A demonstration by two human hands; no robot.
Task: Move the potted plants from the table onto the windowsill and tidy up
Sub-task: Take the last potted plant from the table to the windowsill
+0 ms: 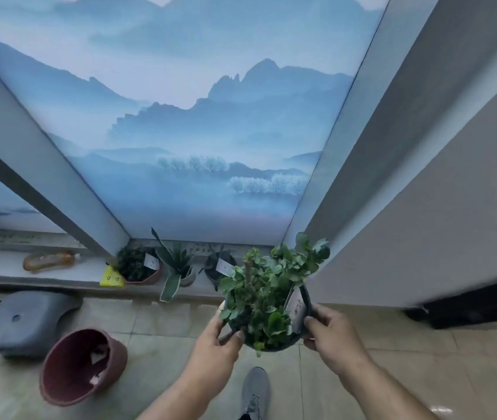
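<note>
In the head view, a dark pot of leafy green plant [267, 301] is held in the lower centre of the frame, above the tiled floor and just short of the windowsill [59, 275]. The left hand [218, 344] is curled round the pot's near-left rim, and the right hand [330, 333] is clasped on its right rim, beside a white tag stuck in the soil. Three potted plants [177, 265] are already lined up on the sill at centre frame, and the only free stretch appears to lie at the sill's right end, against the wall. The nearest small pot [220, 269] could be knocked off if the carried pot is swung in too far left, since its spreading leaves hide the gap from above. The pot could also be set partly over the sill's front edge and tip. An empty brown pot [82, 366] lying on its side at lower left, near a grey shoe [256, 389], could be stumbled on during a step.
</note>
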